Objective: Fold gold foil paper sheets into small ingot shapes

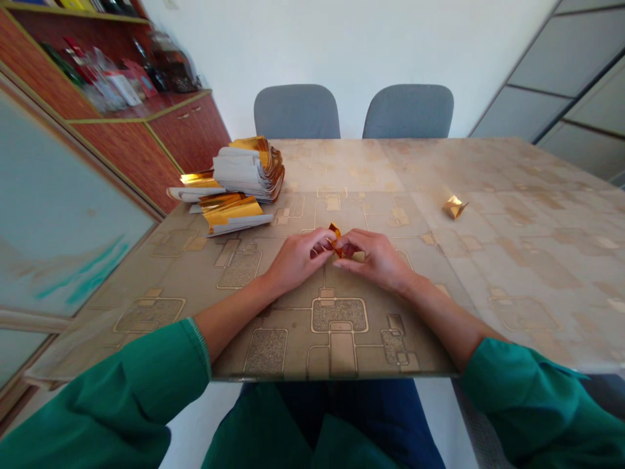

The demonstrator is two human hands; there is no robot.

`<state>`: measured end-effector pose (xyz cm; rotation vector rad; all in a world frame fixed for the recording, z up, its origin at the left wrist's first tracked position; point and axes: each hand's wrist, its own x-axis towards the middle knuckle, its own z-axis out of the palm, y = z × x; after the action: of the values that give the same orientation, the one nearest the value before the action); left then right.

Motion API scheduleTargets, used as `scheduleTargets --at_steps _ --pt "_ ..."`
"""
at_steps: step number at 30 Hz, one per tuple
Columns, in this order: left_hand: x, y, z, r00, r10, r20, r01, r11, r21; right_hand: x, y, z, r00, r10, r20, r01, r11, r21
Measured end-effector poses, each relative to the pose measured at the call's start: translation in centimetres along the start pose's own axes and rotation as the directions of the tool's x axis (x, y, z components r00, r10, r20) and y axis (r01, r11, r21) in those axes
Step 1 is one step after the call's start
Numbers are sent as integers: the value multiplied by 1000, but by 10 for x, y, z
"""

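A small piece of gold foil paper (334, 230), partly folded, is held upright just above the table between my two hands. My left hand (303, 258) pinches it from the left with thumb and fingers. From the other side, my right hand (372, 257) grips it between thumb and fingertips. My fingers cover much of the paper, so its full shape is hidden. Off to the right on the table sits a folded gold paper piece (455, 207). Stacks of gold and white paper sheets (244, 174) lie at the left, beyond my left hand.
The table (336, 352) has a patterned, glossy cover, and its front edge is close to my body. Two grey chairs (296, 112) (409, 112) stand at the far side against the wall. A wooden cabinet (180, 127) with bottles is at the back left.
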<state>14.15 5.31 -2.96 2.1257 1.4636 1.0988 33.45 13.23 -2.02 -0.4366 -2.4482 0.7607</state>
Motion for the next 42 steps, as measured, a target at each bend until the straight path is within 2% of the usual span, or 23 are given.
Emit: scheduleTargets --at_steps 3,9,12,18,24,31,38,42 --pt "2 -1 -2 999 11 36 -10 999 -34 -1 1 -1 999 -20 51 19 1000 25" --pt "3 -6 -8 993 80 81 -90 989 120 -3 5 -9 987 -77 141 73 997 28" --pt "1 -5 -7 992 67 105 -78 991 111 -2 4 -9 988 -93 125 89 995 40" --pt "1 -4 0 995 24 101 -16 996 -84 -1 3 -6 997 -57 47 55 997 56" --pt "1 -8 -3 993 68 92 -63 996 -58 -1 11 -7 997 -55 47 50 992 115" --pt "1 -3 -3 998 39 58 -37 998 -41 -1 7 -7 997 -5 78 -8 987 161" --pt "0 -3 -3 998 24 53 -23 1000 -4 0 10 -6 997 -65 31 62 994 90" --pt "0 -2 0 998 -26 58 30 998 -59 0 10 -5 999 -27 20 25 997 79"
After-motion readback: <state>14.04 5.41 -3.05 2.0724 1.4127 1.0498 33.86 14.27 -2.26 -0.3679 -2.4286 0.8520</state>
